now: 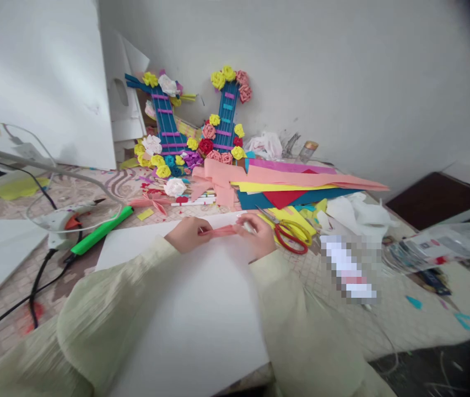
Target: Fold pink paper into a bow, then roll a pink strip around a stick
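Between my two hands stretches a narrow strip of pink crepe paper [223, 231], over the top part of a large white board [201, 309]. My left hand [189, 234] pinches its left end with the fingers closed. At the other end, my right hand [258, 234] has thumb and fingers closed on the strip. Just right of that hand lie scissors [290, 236] with red and yellow handles, on yellow paper [296, 218]. Beyond my hands rest a white paper flower [175, 188] and white sticks [193, 202].
A glue gun [63, 220] with cables and a green bar [102, 230] lie left. Flower-covered blue shapes [168, 124] lean at the wall. Crepe sheets [301, 179] are stacked behind the scissors. Right are white crumpled paper [356, 212], a blurred-out object [348, 270] and a plastic bag [441, 245].
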A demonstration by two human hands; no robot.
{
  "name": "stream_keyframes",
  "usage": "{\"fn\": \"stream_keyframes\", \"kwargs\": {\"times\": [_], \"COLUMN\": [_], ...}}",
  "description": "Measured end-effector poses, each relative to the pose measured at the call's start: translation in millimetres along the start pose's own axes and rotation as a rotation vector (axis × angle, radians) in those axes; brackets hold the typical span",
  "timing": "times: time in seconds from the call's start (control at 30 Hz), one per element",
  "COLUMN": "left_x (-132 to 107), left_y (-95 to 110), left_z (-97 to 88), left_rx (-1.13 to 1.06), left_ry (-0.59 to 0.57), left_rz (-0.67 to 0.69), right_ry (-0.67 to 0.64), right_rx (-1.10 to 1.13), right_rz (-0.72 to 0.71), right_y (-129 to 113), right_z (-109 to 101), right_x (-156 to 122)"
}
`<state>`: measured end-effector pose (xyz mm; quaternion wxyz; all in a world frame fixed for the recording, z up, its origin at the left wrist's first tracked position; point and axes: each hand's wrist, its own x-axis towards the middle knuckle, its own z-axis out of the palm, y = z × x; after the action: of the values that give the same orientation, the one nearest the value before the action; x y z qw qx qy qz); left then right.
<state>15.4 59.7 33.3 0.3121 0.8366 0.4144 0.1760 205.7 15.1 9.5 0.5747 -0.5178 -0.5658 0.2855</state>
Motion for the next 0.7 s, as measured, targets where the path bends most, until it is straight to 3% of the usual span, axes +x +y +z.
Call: {"fn": "stream_keyframes", "kwargs": {"times": [0.13,0.37,0.7], "left_x": [2.9,2.6,-0.7], "left_y": [-1.1,8.6,14.7], "left_z": [-4.4,2.3,11.1], "left_rx": [-0.244,-0.615,-0.775], "left_ry": [0.037,0.026,0.01], "left_rz": [-0.109,-0.19,-0.222], "right_ry": [0.097,-0.005,-0.022], "right_rx": [0.13,0.301,0.363], "right_rz": [0.039,0.191,0.274], "right_y": [-9.8,-9.9,-4.4], "right_z": [0.0,23.1,28.9], "right_x": [-2.5,-16.1,-16.8]}}
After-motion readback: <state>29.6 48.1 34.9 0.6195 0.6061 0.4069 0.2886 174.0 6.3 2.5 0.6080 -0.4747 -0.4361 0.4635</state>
